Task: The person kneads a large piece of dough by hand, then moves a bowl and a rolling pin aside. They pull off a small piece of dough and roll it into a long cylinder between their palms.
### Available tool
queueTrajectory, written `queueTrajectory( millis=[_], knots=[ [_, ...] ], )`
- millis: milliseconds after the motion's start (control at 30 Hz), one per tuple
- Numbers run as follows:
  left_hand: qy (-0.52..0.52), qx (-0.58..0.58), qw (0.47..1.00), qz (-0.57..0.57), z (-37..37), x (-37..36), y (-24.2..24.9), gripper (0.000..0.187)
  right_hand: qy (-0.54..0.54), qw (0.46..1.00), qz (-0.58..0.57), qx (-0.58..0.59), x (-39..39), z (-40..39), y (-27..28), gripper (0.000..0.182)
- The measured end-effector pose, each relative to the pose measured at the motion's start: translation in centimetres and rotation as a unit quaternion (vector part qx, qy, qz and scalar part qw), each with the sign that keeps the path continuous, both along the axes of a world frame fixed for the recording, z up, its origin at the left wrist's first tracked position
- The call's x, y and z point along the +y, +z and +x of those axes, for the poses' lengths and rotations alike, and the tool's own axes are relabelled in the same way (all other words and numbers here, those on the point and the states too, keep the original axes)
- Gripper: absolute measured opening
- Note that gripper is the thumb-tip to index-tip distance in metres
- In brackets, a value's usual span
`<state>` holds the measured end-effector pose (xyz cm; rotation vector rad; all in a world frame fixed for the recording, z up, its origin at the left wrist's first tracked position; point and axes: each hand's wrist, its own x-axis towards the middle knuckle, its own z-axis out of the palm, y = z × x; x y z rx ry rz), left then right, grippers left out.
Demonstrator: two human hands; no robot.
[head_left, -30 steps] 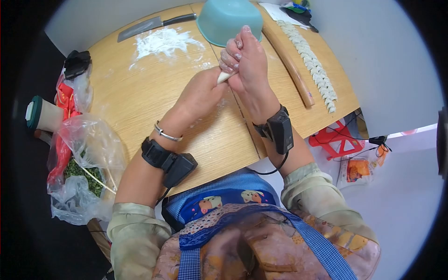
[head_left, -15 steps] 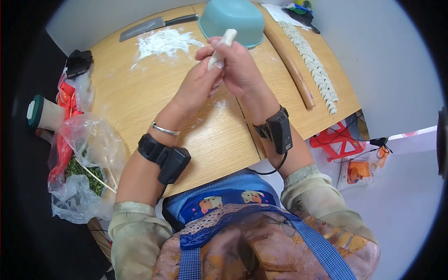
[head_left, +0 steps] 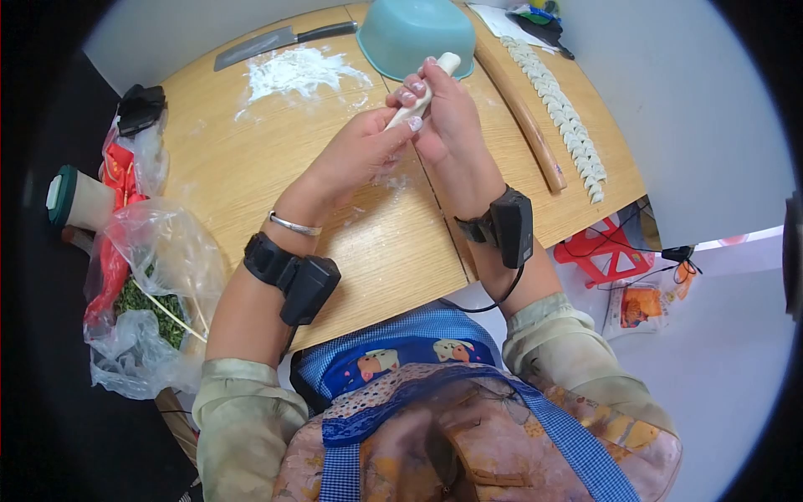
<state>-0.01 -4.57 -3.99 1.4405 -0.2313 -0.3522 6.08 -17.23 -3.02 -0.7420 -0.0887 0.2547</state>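
Observation:
Both hands grip a pale roll of dough, held slanted above the table, its upper end poking out past the fingers. My left hand is closed around the lower end, thumb laid along it. My right hand wraps the upper part, fingers curled over the dough. Just beyond the hands sits an upturned teal basin. A wooden rolling pin lies to the right, and beside it runs a long row of small overlapping dough pieces. White flour is spread at the far left.
A cleaver with a dark handle lies behind the flour on the wooden table. Plastic bags with greens and a cup are at the left edge. A red stool stands below the right edge.
Both hands have shifted to the right with the dough roll. My right hand has moved further from the left, and more dough shows between them.

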Motion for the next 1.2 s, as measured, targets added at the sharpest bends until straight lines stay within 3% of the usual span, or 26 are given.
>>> queueTrajectory(
  millis=[67,167,233,567,900,967,1033,1067,1133,1167,1200],
  knots=[
    [-0.005,0.013,1.000,0.012,0.1,0.0,-0.3,0.029,0.000,0.998,0.056,0.012,-0.8,1.1,-0.3,0.017],
    [0.025,-0.025,0.997,0.066,0.2,-0.6,-1.2,0.031,0.025,0.998,0.047,0.024,-1.3,1.5,-0.4,0.023],
    [0.034,-0.115,0.985,0.124,0.2,-1.2,-1.5,0.032,0.033,0.998,0.061,0.004,-1.7,1.3,-0.2,0.022],
    [0.060,-0.089,0.987,0.121,-0.2,-1.2,-1.4,0.034,-0.061,0.996,0.065,-0.027,-3.4,2.5,0.1,0.026],
    [0.015,-0.173,0.971,0.163,0.1,-0.9,-1.7,0.029,-0.060,0.993,0.095,-0.029,-4.0,2.4,0.1,0.028],
    [0.020,-0.204,0.961,0.186,0.2,-0.6,-1.8,0.028,0.002,0.991,0.114,-0.066,-4.3,2.8,-0.3,0.031],
    [-0.027,-0.090,0.980,0.177,0.3,0.1,-1.6,0.028,-0.021,0.995,0.080,-0.050,-3.1,2.0,0.8,0.032],
    [-0.024,-0.090,0.980,0.178,0.3,0.0,-1.7,0.028,-0.046,0.997,0.047,-0.033,-2.2,1.3,1.3,0.034],
    [0.093,-0.146,0.985,0.011,0.6,-0.9,-2.0,0.033,-0.052,0.995,0.013,-0.082,-1.0,0.7,1.2,0.035],
    [0.094,-0.146,0.985,0.012,1.0,-1.4,-2.1,0.033,-0.060,0.990,-0.022,-0.129,-0.4,0.3,1.0,0.036],
    [0.144,-0.159,0.973,-0.081,1.2,-1.9,-1.7,0.041,-0.053,0.985,-0.036,-0.161,0.2,-0.1,0.5,0.038]
  ],
)
